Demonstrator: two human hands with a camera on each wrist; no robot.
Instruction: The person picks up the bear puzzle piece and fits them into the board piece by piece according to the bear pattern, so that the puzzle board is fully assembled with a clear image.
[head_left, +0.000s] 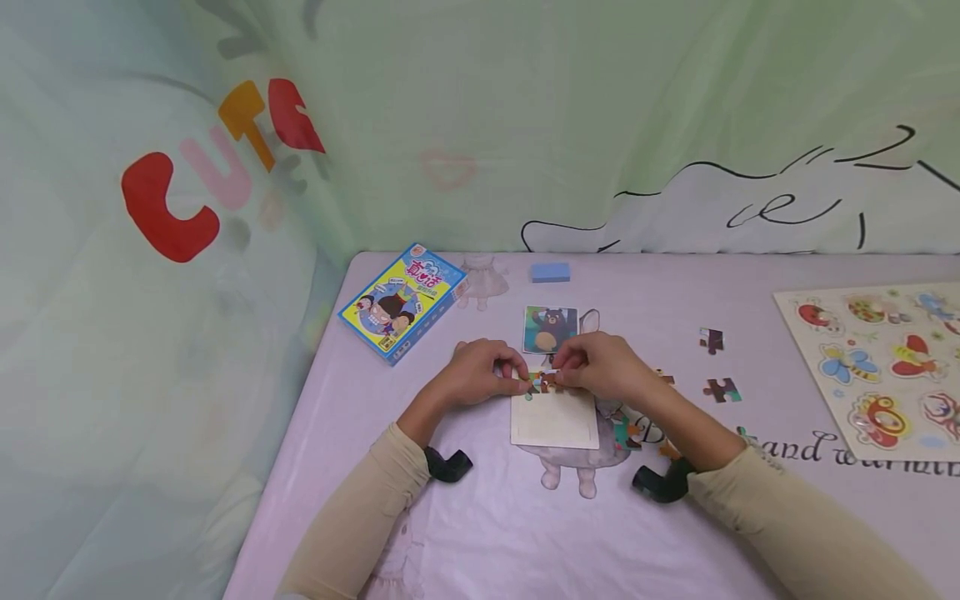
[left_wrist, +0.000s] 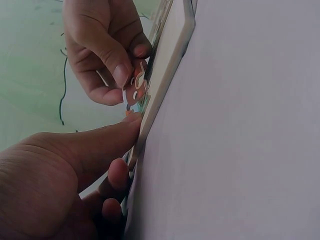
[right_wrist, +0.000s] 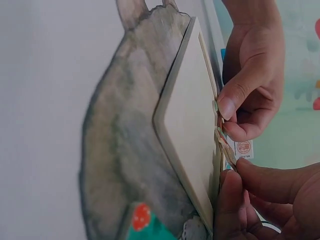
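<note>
A pale puzzle board (head_left: 555, 423) lies on the table, its far part holding colourful pieces. My left hand (head_left: 483, 373) grips the board's left edge, thumb beside the pieces and other fingers curled at the edge in the left wrist view. From the right, my right hand (head_left: 603, 367) pinches a brown puzzle piece (left_wrist: 134, 94) between thumb and finger, tilted over the board. Part of this piece is hidden by the fingers. Just beyond the hands is a picture card with a bear (head_left: 551, 329). The right wrist view shows the board's bare surface (right_wrist: 187, 110).
Loose puzzle pieces (head_left: 722, 389) are scattered to the right, some partly under the right forearm. A blue and yellow box (head_left: 403, 302) stands at back left, a blue block (head_left: 551, 272) at the back. At far right lies an insect picture board (head_left: 862, 333). Curtains hang behind and left.
</note>
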